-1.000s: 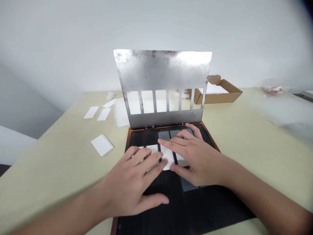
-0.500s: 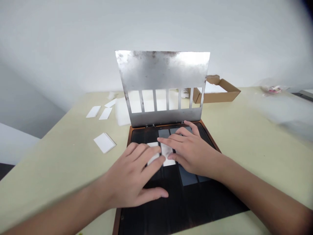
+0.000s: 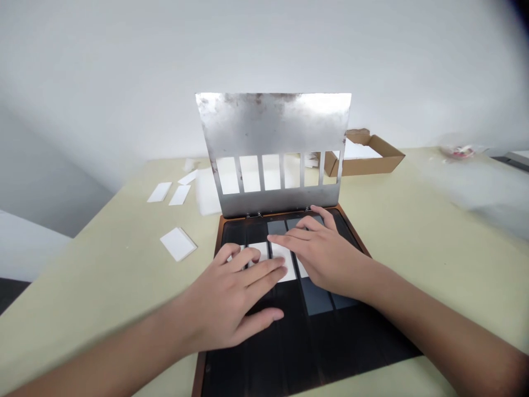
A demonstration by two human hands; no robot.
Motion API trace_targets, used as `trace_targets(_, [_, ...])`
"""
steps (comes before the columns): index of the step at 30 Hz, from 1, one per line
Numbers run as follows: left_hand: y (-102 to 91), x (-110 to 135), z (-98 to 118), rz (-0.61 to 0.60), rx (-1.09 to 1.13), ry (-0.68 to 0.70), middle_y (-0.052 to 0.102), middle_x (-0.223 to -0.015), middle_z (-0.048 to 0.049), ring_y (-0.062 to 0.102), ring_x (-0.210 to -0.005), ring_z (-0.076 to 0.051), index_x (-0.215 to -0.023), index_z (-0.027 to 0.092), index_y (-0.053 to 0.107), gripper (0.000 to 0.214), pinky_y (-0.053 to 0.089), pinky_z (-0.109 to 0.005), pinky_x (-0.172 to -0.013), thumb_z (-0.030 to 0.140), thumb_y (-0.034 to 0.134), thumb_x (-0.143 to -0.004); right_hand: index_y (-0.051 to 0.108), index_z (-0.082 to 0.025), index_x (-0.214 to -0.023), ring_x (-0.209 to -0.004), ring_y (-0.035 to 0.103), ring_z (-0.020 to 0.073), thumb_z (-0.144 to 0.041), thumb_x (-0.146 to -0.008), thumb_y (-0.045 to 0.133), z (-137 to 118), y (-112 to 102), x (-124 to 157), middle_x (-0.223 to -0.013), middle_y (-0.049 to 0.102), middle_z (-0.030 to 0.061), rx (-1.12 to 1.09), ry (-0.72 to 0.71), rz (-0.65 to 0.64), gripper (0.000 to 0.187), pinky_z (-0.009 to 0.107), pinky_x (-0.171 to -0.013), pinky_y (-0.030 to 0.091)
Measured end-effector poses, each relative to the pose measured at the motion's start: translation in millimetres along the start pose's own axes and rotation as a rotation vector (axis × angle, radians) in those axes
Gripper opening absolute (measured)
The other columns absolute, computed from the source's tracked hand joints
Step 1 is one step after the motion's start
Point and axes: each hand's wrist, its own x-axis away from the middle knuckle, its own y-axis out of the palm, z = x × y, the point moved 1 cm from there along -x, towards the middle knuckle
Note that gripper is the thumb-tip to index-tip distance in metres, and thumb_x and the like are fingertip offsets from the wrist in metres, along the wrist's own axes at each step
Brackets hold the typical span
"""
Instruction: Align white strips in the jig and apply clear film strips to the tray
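Note:
A black board [image 3: 264,358] with a brown edge lies in front of me, and a metal plate [image 3: 273,127] with a row of rectangular windows stands raised on hinges at its back. White cards [image 3: 286,273] lie side by side on the board, with dark grey strips [image 3: 317,296] behind and in front of them. My left hand [image 3: 235,300] is open, its fingertips on a white card and its thumb spread over the black surface. From the right, my right hand [image 3: 320,248] is open too, its index fingertip at the same card's far edge, its palm covering other cards.
On the left of the table [image 3: 103,264] lie a small stack of white cards [image 3: 178,243] and several loose cards [image 3: 160,192]. A cardboard box [image 3: 372,165] with white contents stands behind on the right. A clear plastic bag [image 3: 462,151] sits farther right.
My left fingertips have moved right onto the white card, uncovering more of the card to its left. My right thumb has drawn back out of sight; the rest of that hand stays about in place.

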Motion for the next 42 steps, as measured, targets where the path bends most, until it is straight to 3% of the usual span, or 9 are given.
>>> trace_targets(7, [2.2, 0.5, 1.0, -0.053, -0.009, -0.003, 0.061, -0.15, -0.0048, 0.053, -0.109, -0.028, -0.146, 0.016, 0.057, 0.052, 0.034, -0.046, -0.093, 0.047, 0.054, -0.105, 0.054, -0.022, -0.151, -0.116, 0.053, 0.027, -0.007, -0.096, 0.046, -0.4, -5.4, 2.6, -0.116, 0.075, 0.0062, -0.05, 0.001, -0.015, 0.058, 0.063, -0.122, 0.011])
trace_targets(14, [0.6, 1.9, 5.4, -0.017, -0.092, 0.005, 0.063, -0.147, -0.0046, 0.054, -0.108, -0.027, -0.145, 0.014, 0.059, 0.054, 0.034, -0.047, -0.095, 0.051, 0.055, -0.105, 0.051, -0.024, -0.153, -0.117, 0.054, 0.0264, -0.022, -0.091, 0.061, -1.9, -11.2, 6.8, -0.111, 0.075, 0.0032, -0.164, 0.027, -0.022, 0.063, 0.059, -0.125, 0.005])
trace_targets(21, [2.3, 3.1, 5.1, 0.002, -0.096, -0.003, 0.065, -0.144, -0.0029, 0.055, -0.105, -0.027, -0.134, 0.024, 0.066, 0.044, 0.033, -0.046, -0.093, 0.053, 0.056, -0.104, 0.049, -0.028, -0.155, -0.119, 0.053, 0.0258, -0.043, -0.099, 0.061, -2.1, -12.2, 8.1, -0.12, 0.073, 0.0028, -0.19, 0.045, -0.057, 0.059, 0.057, -0.126, 0.002])
trace_targets(26, [5.3, 2.5, 7.0, -0.008, -0.09, -0.011, 0.065, -0.142, 0.0005, 0.054, -0.109, -0.027, -0.139, 0.024, 0.063, 0.049, 0.032, -0.047, -0.095, 0.057, 0.055, -0.104, 0.043, -0.03, -0.158, -0.123, 0.052, 0.0272, -0.057, -0.096, 0.066, 1.5, -11.5, 10.1, -0.123, 0.073, 0.0029, -0.202, 0.04, -0.078, 0.072, 0.059, -0.126, 0.002])
trace_targets(30, [4.7, 2.0, 5.9, -0.028, -0.045, -0.007, 0.065, -0.142, -0.0036, 0.055, -0.107, -0.026, -0.141, 0.02, 0.061, 0.054, 0.032, -0.045, -0.093, 0.059, 0.053, -0.104, 0.042, -0.028, -0.16, -0.123, 0.053, 0.0304, -0.074, -0.089, 0.065, 1.1, -11.5, 9.4, -0.121, 0.075, 0.0058, -0.179, 0.021, -0.048, 0.088, 0.063, -0.125, 0.006])
trace_targets(39, [-2.4, 2.0, 6.1, -0.005, -0.039, 0.068, 0.066, -0.139, -0.0098, 0.058, -0.103, -0.025, -0.144, 0.015, 0.056, 0.059, 0.033, -0.042, -0.089, 0.059, 0.051, -0.105, 0.048, -0.03, -0.155, -0.12, 0.054, 0.0285, -0.078, -0.086, 0.064, -5.8, -12.1, 7.0, -0.115, 0.076, 0.0048, -0.184, 0.026, -0.053, 0.086, 0.063, -0.124, 0.005])
trace_targets(42, [-1.3, 3.0, 8.6, 0.01, -0.063, 0.073, 0.066, -0.137, -0.0105, 0.058, -0.102, -0.025, -0.136, 0.014, 0.061, 0.057, 0.034, -0.042, -0.088, 0.06, 0.051, -0.105, 0.05, -0.03, -0.154, -0.119, 0.054, 0.0281, -0.075, -0.089, 0.064, -7.5, -11.9, 6.1, -0.115, 0.075, 0.0047, -0.165, 0.033, -0.042, 0.08, 0.064, -0.124, 0.003])
